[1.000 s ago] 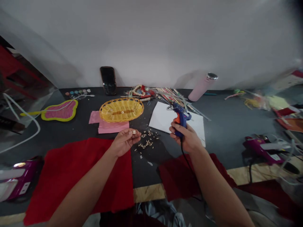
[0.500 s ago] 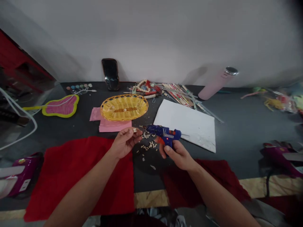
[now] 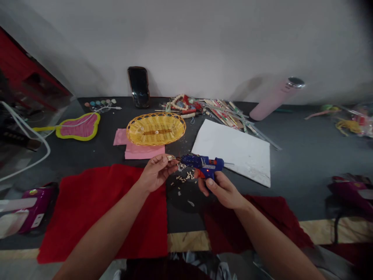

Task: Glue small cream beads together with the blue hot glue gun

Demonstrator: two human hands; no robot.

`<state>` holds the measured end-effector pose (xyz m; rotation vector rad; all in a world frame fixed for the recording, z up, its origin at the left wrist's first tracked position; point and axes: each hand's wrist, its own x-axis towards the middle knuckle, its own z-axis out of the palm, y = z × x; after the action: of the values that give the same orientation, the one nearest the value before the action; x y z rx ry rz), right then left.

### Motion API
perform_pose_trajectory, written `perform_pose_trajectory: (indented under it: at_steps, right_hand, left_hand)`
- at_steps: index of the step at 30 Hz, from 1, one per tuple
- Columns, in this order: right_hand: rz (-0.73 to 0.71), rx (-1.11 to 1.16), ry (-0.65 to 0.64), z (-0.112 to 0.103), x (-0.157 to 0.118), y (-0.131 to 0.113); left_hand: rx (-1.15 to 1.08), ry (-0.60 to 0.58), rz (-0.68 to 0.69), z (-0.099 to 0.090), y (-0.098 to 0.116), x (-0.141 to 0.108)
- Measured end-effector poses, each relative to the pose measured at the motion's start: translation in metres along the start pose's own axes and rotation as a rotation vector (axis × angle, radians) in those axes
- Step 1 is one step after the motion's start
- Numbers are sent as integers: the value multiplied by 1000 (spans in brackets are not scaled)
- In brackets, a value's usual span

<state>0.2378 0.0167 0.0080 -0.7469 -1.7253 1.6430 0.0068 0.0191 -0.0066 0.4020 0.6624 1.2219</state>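
Gluing seems our step: our right hand [image 3: 223, 189] grips the blue plastic glue gun [image 3: 192, 160], nozzle [image 3: 177, 158] just beside the small pale piece [image 3: 169, 158] our left hand [image 3: 157, 173] pinches over the dark tabletop [image 3: 186, 219]; next, we probably need steadiness.

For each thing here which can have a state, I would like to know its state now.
Glue gun: held in right hand, light on
Small pale piece: pinched in left hand
Other pale pieces: loose, scattered
Phone: propped upright, screen dark
Basket: upright, partly on pink sheet
White board: lying flat
Left red cloth: spread out
Bottle: standing; whether shut, unclear
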Motion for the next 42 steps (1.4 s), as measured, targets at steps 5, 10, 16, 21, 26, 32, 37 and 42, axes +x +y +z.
perform_pose_trajectory:
  at_steps: [5,10,16,21,26,32,37,42]
  right_hand:
    - [8,-2,-19,1,0,-1]
    - [4,9,-22,1,0,-1]
    - [17,-8,-25,-1,0,1]
    - [21,4,-30,0,0,-1]
    - [19,9,-36,0,2,-3]
    - [4,-11,-38,0,2,-2]
    - [11,-19,-45,-1,1,-1]
    - [16,-22,-54,-2,1,-1]
  left_hand:
    - [11,-1,-8,0,0,0]
    - [21,11,-15,1,1,0]
    - [20,-10,-14,0,-1,0]
    - [13,-15,-11,-1,-1,-1]
    - [3,-16,-14,1,1,-1]
    - [20,-5,-1,0,0,-1]
    - [28,10,8,1,0,0]
    - [36,21,5,1,1,0]
